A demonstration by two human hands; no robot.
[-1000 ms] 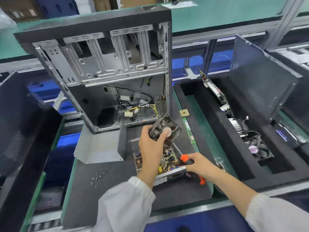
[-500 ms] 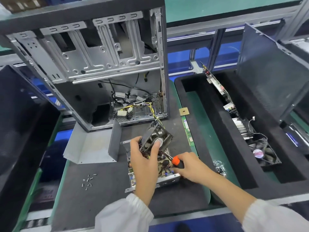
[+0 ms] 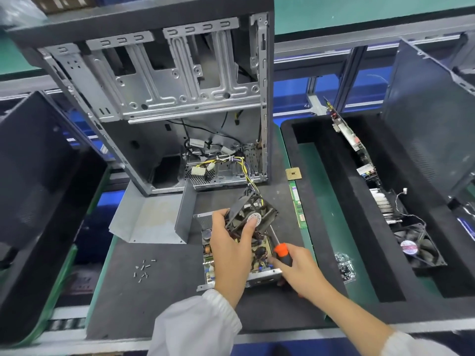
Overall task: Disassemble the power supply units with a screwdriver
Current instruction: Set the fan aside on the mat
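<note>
An opened power supply unit [image 3: 213,272] lies on the grey mat with its circuit board exposed. My left hand [image 3: 231,242] grips the unit's black cooling fan [image 3: 253,214], lifted and tilted above the board, thumb on the fan's hub label. My right hand [image 3: 299,269] holds an orange-and-black screwdriver [image 3: 282,251] at the unit's right side; its shaft runs up under the fan and the tip is hidden. The unit's bent metal cover [image 3: 151,219] lies to the left. Yellow wires run from the fan area into the computer case [image 3: 164,98].
Several loose screws [image 3: 142,269] lie on the mat at left. A green memory stick [image 3: 298,204] and a small chip [image 3: 293,173] sit right of the unit. The black foam tray [image 3: 359,227] at right holds circuit boards, a heatsink and another fan [image 3: 416,249]. A small bag [image 3: 345,265] lies beside it.
The view has dropped and closed in on the bench. My left hand keeps gripping the fan, now tilted a little lower over the board; my right hand has slid the screwdriver further in under it.
</note>
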